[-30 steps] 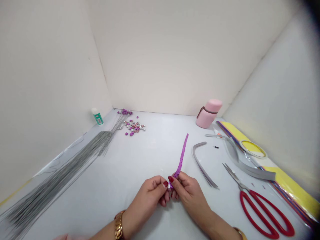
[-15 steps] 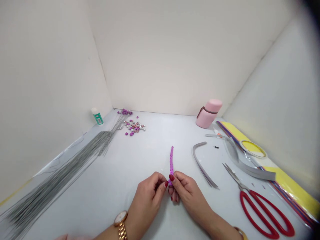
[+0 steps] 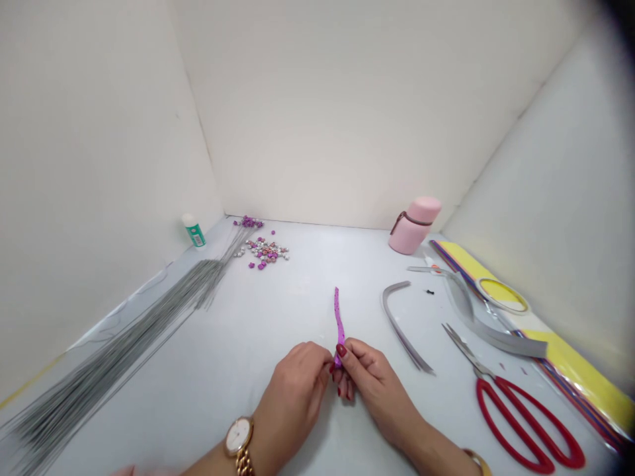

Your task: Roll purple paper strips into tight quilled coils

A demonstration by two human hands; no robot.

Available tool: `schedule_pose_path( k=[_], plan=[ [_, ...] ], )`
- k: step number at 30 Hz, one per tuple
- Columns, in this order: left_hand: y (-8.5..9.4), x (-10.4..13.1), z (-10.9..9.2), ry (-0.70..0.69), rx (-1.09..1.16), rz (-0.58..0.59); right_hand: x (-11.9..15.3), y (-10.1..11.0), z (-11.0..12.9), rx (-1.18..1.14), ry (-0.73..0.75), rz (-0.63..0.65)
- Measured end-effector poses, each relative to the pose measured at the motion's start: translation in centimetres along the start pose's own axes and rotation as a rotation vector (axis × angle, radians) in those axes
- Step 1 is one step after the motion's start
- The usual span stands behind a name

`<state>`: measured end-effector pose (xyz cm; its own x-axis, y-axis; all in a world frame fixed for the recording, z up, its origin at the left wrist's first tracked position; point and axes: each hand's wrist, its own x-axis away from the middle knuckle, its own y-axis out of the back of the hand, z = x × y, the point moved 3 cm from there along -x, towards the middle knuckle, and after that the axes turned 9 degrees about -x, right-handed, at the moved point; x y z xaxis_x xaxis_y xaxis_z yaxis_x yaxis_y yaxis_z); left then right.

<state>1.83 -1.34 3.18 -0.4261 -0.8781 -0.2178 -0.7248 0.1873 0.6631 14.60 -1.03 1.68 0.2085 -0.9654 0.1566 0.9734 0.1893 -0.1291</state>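
A narrow purple paper strip (image 3: 338,314) with dark specks rises from between my fingertips, its long tail pointing away from me and bending slightly left. My right hand (image 3: 374,383) pinches its folded near end between thumb and fingers. On the other side, my left hand (image 3: 300,383) is closed, with thumb and fingertips against that same folded end; the exact grip is partly hidden behind the fingers. Farther off to the left lies a pile of small purple, silver and pink folded paper stars (image 3: 268,251).
Left lies a bundle of grey wires (image 3: 133,344), with a glue stick (image 3: 194,233) behind. Right are red-handled scissors (image 3: 516,410), grey paper strips (image 3: 399,330), a tape roll (image 3: 502,295), yellow sheets (image 3: 570,370) and a small black object (image 3: 429,292). A pink flask (image 3: 414,226) stands at the back.
The strip's free tail has swung a little to the left. My left hand has rolled over, its knuckles turning upward and its thumb now less visible. My right hand has barely moved.
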Motion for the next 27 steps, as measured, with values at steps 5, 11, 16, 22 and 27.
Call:
schedule_pose_path(
  k=[5, 11, 16, 22, 27],
  plan=[
    [-1.2, -0.3, 0.2, 0.396, 0.876, 0.149, 0.0, 0.4, -0.1, 0.099, 0.089, -0.034],
    [-1.9, -0.2, 0.7, 0.548, 1.116, 0.168, -0.1, 0.4, -0.1, 0.029, 0.049, -0.046],
    [-1.2, -0.4, 1.0, 0.422, 0.791, 0.001, -0.1, 0.4, -0.2, -0.027, 0.002, -0.048],
    [-1.3, -0.4, 1.3, 0.409, 0.654, 0.010, -0.3, 0.7, -0.8, -0.101, -0.008, -0.053],
    [-1.9, -0.3, 1.5, 0.391, 0.684, 0.056, -0.5, 0.6, -0.6, -0.122, -0.054, -0.051]
  ],
)
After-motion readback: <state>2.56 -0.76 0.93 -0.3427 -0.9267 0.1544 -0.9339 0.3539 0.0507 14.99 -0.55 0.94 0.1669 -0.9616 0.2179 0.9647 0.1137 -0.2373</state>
